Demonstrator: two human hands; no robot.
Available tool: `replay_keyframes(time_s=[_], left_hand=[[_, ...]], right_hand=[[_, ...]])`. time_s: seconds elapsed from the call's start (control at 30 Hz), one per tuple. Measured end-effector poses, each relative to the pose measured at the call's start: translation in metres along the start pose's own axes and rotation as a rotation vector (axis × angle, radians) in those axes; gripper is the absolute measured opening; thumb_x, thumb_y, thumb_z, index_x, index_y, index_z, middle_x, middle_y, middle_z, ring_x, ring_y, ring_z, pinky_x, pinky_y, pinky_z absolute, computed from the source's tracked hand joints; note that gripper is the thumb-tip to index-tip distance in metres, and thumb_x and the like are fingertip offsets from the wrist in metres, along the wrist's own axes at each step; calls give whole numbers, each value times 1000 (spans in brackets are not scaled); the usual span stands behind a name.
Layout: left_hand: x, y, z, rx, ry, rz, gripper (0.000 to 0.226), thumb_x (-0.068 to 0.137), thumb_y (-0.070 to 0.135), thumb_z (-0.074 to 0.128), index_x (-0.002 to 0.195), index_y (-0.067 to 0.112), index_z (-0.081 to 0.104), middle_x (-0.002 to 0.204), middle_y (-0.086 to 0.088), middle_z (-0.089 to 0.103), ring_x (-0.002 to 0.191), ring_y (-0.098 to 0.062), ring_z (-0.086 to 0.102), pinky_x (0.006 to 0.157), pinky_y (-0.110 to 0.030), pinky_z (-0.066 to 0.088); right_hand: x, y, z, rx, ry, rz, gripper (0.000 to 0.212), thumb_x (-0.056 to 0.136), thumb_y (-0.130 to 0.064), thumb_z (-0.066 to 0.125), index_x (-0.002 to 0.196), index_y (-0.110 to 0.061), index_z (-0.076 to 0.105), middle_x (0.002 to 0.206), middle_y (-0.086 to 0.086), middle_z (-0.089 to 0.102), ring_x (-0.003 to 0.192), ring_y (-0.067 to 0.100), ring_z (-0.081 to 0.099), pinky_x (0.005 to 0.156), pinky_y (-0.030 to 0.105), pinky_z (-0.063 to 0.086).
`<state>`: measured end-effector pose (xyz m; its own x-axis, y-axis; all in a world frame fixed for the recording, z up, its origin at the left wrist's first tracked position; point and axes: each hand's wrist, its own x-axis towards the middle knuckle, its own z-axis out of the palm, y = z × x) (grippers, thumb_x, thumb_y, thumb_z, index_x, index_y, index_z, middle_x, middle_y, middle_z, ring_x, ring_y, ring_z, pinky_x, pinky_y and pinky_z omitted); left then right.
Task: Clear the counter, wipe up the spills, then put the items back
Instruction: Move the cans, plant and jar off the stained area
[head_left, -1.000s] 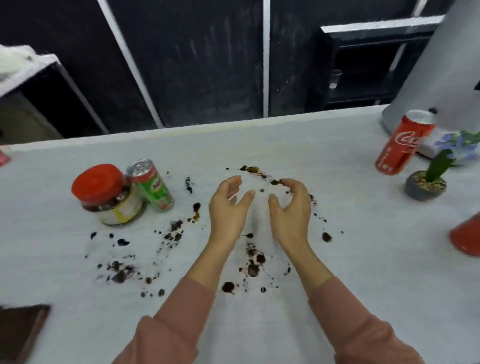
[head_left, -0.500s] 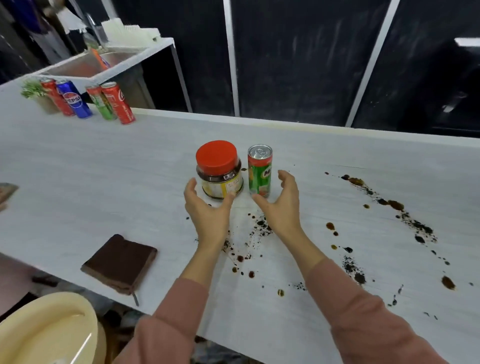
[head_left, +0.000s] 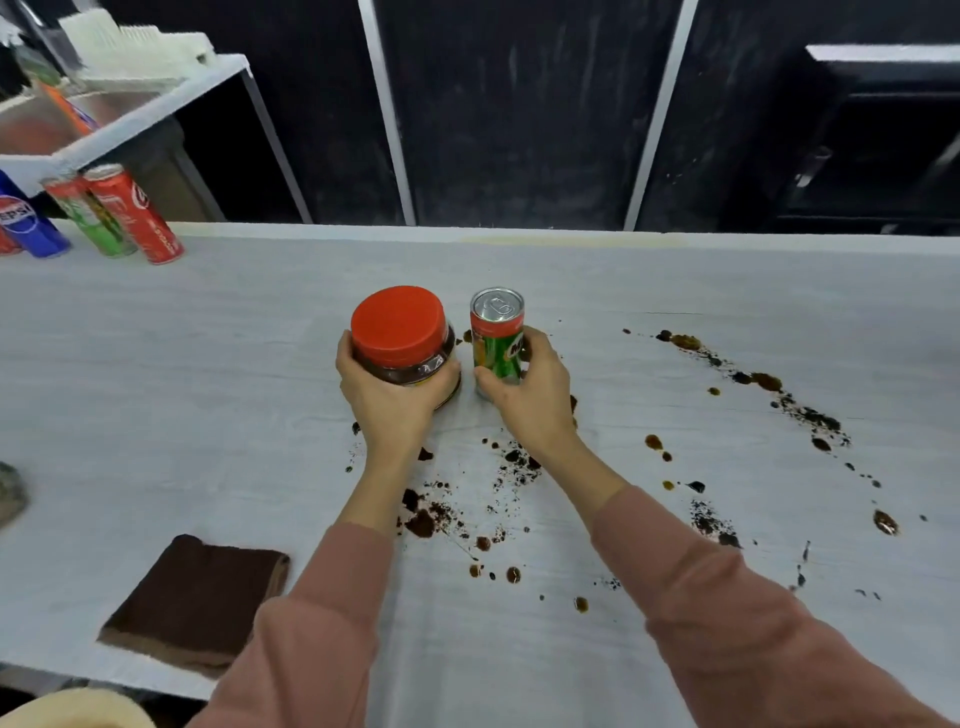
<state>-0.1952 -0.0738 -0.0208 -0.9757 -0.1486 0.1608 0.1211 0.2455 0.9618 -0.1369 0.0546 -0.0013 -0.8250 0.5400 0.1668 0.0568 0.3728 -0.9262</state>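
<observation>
A jar with a red lid (head_left: 400, 325) stands mid-counter, and my left hand (head_left: 387, 400) is wrapped around its near side. Right beside it stands a green Milo can (head_left: 497, 338) with my right hand (head_left: 532, 397) closed around its lower part. Both rest on the white counter (head_left: 208, 405). Dark brown spills (head_left: 431, 519) are scattered in front of the jar, and a curved trail of spills (head_left: 769, 384) runs off to the right. A folded brown cloth (head_left: 195, 605) lies near the front edge at the left.
Several drink cans stand at the far left: a blue Pepsi can (head_left: 23, 221), a green can (head_left: 93, 218) and a red cola can (head_left: 137, 215). Behind them is a sink unit (head_left: 78, 124). A cream round object (head_left: 72, 709) sits below the counter's front edge.
My view swung left from the spill area to the jar and can. Both hands moved forward from hovering open and closed, the left on the jar, the right on the can.
</observation>
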Motion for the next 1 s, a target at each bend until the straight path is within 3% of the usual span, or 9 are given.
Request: replay_keyframes(time_s=[0.1,0.2,0.27,0.37,0.5,0.6,0.7,0.83,1.0], left_hand=[[0,5,-3,-5,-5,-1,116,45,46,93,140,32,28,133,10,45,119,-9,49,97,-31,47],[0,17,2,-2,-36,42,116,45,44,93,140,29,29,133,10,46,117,-8,51,97,-28,47],[3,33,13,-8,-69,74,114,47,42,94,140,29,30,132,11,46,116,-6,51,96,-25,46],[6,62,45,-37,-138,108,111,47,37,94,139,29,32,131,12,48,114,-6,52,96,-26,47],[-1,97,114,-104,-260,122,110,46,36,94,138,31,34,131,12,50,115,-7,54,94,-29,51],[-16,119,186,-154,-391,134,110,46,35,94,138,30,35,128,13,51,112,-5,55,91,-25,51],[-37,137,263,-184,-529,144,107,50,29,94,139,28,34,127,13,51,110,-3,54,84,-16,47],[-64,149,358,-178,-694,150,107,52,27,93,141,24,33,126,12,49,110,-4,52,81,-14,45],[-91,152,432,-180,-775,117,109,48,27,94,139,24,35,125,12,52,112,-6,54,83,-19,48]], right_hand=[[0,-2,2,27,12,-21,47,75,-20,77,117,-14,56,98,-9,58,87,2,55,71,9,39],[6,-6,-12,126,71,-18,46,75,-17,77,116,-13,57,95,-10,60,81,-11,57,69,3,42],[19,-10,-36,180,141,-16,47,75,-17,78,117,-12,57,95,-10,61,80,-18,55,69,1,43],[44,-11,-91,184,243,-11,52,76,-16,77,122,-10,54,99,-9,59,81,-15,54,68,0,43],[71,14,-176,152,410,22,52,79,-11,74,126,-9,51,104,-6,57,84,-9,54,67,0,43],[86,45,-238,117,561,77,52,81,-12,73,127,-9,50,108,-4,59,90,0,57,76,5,47],[105,76,-291,83,678,133,50,81,-11,72,127,-11,50,109,-3,59,99,9,57,89,24,52],[133,115,-345,48,775,185,47,80,-9,72,121,-14,50,111,1,61,101,17,61,88,41,55],[152,148,-374,27,779,194,42,80,-6,71,116,-16,51,107,-4,58,99,11,59,91,29,50]])
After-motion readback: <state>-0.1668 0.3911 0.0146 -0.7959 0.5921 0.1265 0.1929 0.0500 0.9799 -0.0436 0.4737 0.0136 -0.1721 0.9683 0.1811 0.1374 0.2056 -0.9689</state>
